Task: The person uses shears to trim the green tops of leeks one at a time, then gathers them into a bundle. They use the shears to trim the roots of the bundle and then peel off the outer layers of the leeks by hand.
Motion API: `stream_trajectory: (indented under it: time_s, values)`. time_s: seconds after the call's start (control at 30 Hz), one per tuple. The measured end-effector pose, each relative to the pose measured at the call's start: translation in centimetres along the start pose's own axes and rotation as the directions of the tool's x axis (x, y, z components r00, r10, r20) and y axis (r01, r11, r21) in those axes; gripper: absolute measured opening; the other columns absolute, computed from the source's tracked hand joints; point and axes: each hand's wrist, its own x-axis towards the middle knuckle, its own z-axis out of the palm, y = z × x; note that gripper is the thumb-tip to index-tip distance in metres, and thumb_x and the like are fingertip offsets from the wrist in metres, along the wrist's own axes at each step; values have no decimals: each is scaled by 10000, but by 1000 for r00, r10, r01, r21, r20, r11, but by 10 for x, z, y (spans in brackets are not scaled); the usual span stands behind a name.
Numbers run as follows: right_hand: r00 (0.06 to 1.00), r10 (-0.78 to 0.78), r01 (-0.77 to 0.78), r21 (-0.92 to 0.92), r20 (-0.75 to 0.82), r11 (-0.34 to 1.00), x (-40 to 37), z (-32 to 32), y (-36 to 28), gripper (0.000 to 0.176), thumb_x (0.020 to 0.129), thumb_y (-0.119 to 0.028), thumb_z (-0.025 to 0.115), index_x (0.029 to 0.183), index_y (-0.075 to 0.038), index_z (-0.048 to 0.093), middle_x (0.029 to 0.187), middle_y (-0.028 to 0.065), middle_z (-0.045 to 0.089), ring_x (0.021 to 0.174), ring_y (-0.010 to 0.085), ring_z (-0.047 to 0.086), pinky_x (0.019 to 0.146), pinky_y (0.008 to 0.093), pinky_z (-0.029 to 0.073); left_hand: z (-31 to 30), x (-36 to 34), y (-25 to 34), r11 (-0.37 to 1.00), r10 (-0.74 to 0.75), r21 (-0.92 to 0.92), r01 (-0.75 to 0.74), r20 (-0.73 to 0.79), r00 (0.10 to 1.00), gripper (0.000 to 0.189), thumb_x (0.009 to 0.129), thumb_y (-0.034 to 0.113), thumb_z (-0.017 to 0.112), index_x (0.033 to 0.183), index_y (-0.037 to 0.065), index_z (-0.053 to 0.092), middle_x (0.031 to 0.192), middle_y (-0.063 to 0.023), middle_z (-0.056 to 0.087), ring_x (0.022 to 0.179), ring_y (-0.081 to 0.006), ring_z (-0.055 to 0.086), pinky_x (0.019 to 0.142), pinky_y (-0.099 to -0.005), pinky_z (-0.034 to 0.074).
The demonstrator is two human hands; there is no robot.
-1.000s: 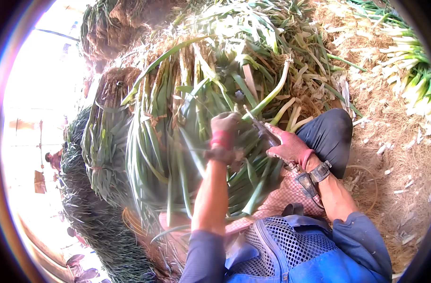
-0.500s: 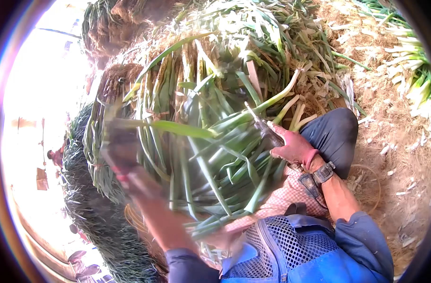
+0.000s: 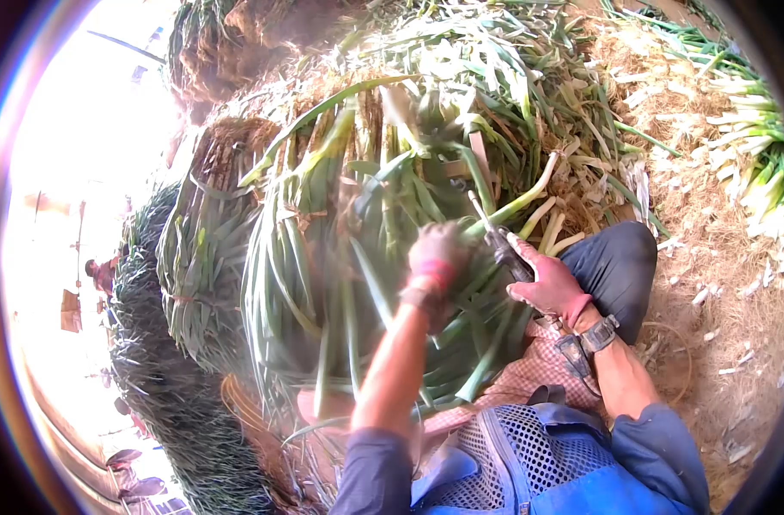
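Note:
My right hand (image 3: pixel 551 283), in a reddish glove, is closed around a dark blow gun (image 3: pixel 510 254) with a thin nozzle pointing up and left. Just beyond the nozzle, a pale green onion stalk (image 3: pixel 529 196) slants up to the right. My left hand (image 3: pixel 437 253) hovers over the loose green onions (image 3: pixel 370 279) in front of me, left of the blow gun. Motion smears its fingers, so its grip cannot be made out. Long leaves spread across my lap below both hands.
Stacked bundles of green onions (image 3: pixel 203 249) stand on the left. Peeled leaf scraps (image 3: pixel 495 51) are heaped ahead. On the right, cleaned onions (image 3: pixel 753 129) lie beyond root-littered ground (image 3: pixel 710 326), with a thin hose (image 3: pixel 689 360) near my knee. A person (image 3: pixel 103 273) is far left.
My left hand has swung right, from the bundles at left to beside the blow gun. The long leaf stretched beside it before no longer shows there. My right hand keeps the blow gun nearly still.

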Motion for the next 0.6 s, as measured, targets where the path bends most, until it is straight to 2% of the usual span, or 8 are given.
stream_trajectory:
  time_s: [0.1,0.17,0.23,0.33,0.4,0.43,0.5,0.6]
  values:
    - [997,-35,32,55,63,998,-4,-3,-19,963,810,-349,786,1679,-172,410,954,244,747,877,389,738,862,449,578,25,-36,16,976,-124,-150,160,223,967,457,997,439,670,1269,72,686,1138,-189,768,1014,-399,770,889,-508,623]
    - [983,-85,85,7,166,996,0,-1,-31,960,812,-371,783,1679,-191,413,945,254,748,866,402,739,849,472,578,21,-79,45,995,65,-97,-22,466,882,424,992,425,671,1210,62,704,1095,-178,781,904,-409,780,803,-494,633]
    - [973,-230,230,-25,6,973,15,17,-25,945,818,-362,767,1677,-191,414,968,274,751,903,433,745,861,488,582,134,-102,39,986,159,-112,-126,373,914,430,981,453,686,1179,74,731,1143,-197,775,988,-411,771,871,-497,615]
    - [992,-118,121,-111,33,986,32,6,-54,906,832,-352,731,1667,-185,423,1087,316,741,1038,474,726,941,515,574,74,-115,42,884,389,-327,-334,120,913,369,955,356,741,1222,104,769,1138,-168,784,1021,-348,769,887,-451,604]
    - [980,-186,191,-83,64,978,40,12,-57,910,838,-355,733,1671,-181,413,1110,318,738,1057,477,720,955,527,567,5,-92,28,886,41,-431,170,439,898,385,992,298,729,1310,81,749,1142,-157,776,984,-278,783,881,-419,621]
    - [980,-164,173,-77,109,982,40,11,-66,915,841,-358,734,1676,-182,404,1114,319,738,1062,477,719,959,529,565,-30,-90,22,669,-29,-667,327,416,909,352,986,273,738,1257,50,768,1139,-143,778,971,-230,784,871,-400,627]
    - [983,-173,178,-100,60,979,50,19,-65,928,843,-373,740,1684,-199,388,1118,307,744,1058,468,724,964,522,564,-43,-71,-15,879,-181,-447,165,6,983,352,1011,298,713,1264,63,777,1185,-148,783,1068,-278,778,948,-395,610]
    - [968,-136,154,-73,209,985,58,28,-76,944,841,-398,734,1694,-215,374,1067,255,764,1018,451,732,951,499,568,-54,-31,-67,925,-355,-206,320,-165,920,348,993,347,679,1230,121,794,1193,-180,772,1144,-380,719,1008,-457,559]
